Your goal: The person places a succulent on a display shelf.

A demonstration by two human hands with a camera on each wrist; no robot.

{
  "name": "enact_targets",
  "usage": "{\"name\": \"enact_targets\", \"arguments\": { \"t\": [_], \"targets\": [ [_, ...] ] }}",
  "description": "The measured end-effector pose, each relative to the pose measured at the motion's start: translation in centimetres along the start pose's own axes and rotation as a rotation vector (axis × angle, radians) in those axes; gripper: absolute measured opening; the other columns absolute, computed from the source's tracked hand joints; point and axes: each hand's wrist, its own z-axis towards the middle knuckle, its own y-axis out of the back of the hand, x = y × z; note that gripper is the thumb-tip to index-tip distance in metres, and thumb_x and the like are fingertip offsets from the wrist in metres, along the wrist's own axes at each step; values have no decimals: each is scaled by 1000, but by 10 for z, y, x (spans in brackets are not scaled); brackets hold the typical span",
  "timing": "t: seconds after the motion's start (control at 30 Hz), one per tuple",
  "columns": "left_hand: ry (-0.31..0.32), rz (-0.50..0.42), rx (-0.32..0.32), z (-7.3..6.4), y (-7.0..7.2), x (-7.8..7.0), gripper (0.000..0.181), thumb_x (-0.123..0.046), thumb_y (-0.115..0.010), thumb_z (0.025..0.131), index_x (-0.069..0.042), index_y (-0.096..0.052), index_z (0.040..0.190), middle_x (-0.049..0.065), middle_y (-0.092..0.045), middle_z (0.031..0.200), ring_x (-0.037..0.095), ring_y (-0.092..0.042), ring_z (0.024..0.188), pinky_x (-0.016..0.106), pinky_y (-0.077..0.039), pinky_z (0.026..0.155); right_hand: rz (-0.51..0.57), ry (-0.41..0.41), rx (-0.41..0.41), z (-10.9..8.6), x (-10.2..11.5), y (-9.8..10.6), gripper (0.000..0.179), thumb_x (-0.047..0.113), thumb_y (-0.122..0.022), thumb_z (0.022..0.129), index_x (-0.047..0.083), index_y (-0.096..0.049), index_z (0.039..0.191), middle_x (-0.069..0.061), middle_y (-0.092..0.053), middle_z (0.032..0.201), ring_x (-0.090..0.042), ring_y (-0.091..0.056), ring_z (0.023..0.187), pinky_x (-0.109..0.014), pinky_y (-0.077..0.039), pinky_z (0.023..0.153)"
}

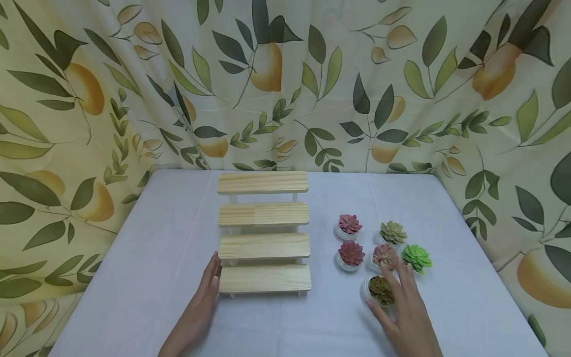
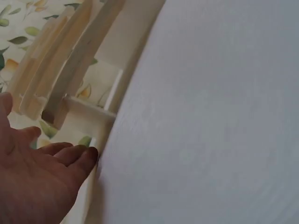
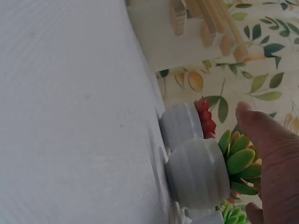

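A four-step wooden stand with pale plank shelves stands at the middle of the table. My left hand lies along the stand's lower left side, fingers extended, the fingertips right at the ends of the bottom shelves. To the right, my right hand hovers over a green-brown potted succulent, thumb on its left and fingers spread toward a dusty-pink succulent. In the right wrist view the round white ribbed pot sits on the cloth, and the thumb is beside the leaves.
Behind the hand are a bright green succulent, an olive-green one and two reddish ones in white pots. A white cloth covers the table. Curtains printed with fruit and leaves enclose the back and sides.
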Motion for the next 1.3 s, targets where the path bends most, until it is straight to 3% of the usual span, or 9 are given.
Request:
{"name": "enact_targets", "arguments": {
  "t": [0.17, 0.3, 0.4, 0.53, 0.67, 0.8, 0.9, 1.13, 1.3],
  "targets": [
    [4, -72, -36, 1, -6, 5, 57, -37, -24, 116, -16, -10, 167, 13, -16, 170, 34, -9, 155, 62, -8, 122, 71, -65, -99, -10, -1, 0, 96, 19, -92, 77, 17, -42, 159, -19, -23, 167, -51, -24, 148, -77, -26, 111],
    [33, -86, -68, 1, -12, 8, 57, -41, -29, 115, -17, -21, 166, 5, -20, 170, 25, -11, 155, 44, -9, 125, 112, -107, -140, -12, 1, 1, 91, 14, -95, 71, 13, -52, 151, -22, -39, 155, -50, -39, 136, -73, -37, 103],
    [37, -155, -61, 2, -15, 9, 57, -40, -38, 114, -18, -24, 165, 3, -20, 170, 22, -12, 155, 23, -16, 120, 119, -146, -105, -13, 2, -1, 89, 18, -97, 71, 13, -54, 148, -19, -46, 144, -40, -45, 128, -37, -41, 107],
    [42, -250, -58, 3, -18, 12, 64, -37, -51, 109, -17, -25, 164, 4, -19, 170, 22, -17, 155, 14, -25, 113, 129, -184, -40, -15, 2, -3, 94, 23, -98, 71, 14, -50, 151, -13, -50, 137, -31, -50, 121, -5, -34, 90],
    [36, -241, -93, 2, -23, 17, 63, -35, -60, 106, -21, -34, 161, 4, -19, 170, 22, -22, 153, 16, -35, 110, 149, -198, -8, -15, -1, -5, 98, 22, -98, 72, 13, -45, 154, -11, -52, 135, -27, -52, 120, -7, -45, 83],
    [6, -204, -146, -1, -25, 20, 56, -29, -64, 104, -22, -43, 155, 4, -22, 170, 25, -16, 153, 16, -44, 103, 151, -172, -22, -14, -5, -9, 99, 16, -99, 70, 11, -45, 153, -9, -55, 135, -6, -49, 119, -2, -43, 84],
    [-22, -242, -176, -1, -26, 21, 52, -22, -68, 102, -18, -48, 150, 4, -31, 166, 31, -11, 155, 16, -42, 105, 143, -142, -38, -14, -7, -11, 98, 12, -99, 68, 9, -47, 151, -9, -57, 135, 6, -45, 117, 0, -38, 86],
    [14, -292, -230, -2, -24, 24, 46, -20, -75, 98, -13, -55, 139, 11, -33, 164, 35, -16, 154, 24, -33, 113, 151, -121, -32, -10, -6, -13, 97, 10, -97, 70, 10, -46, 152, -12, -56, 138, -9, -49, 123, 2, -26, 97],
    [19, -338, -224, -1, -24, 25, 46, -19, -74, 98, -10, -55, 139, 10, -36, 162, 32, -20, 153, 29, -30, 114, 195, -64, -42, -7, -5, -15, 100, 5, -97, 69, 10, -44, 154, -15, -53, 142, 7, -37, 131, 0, -23, 102]
  ]
}}
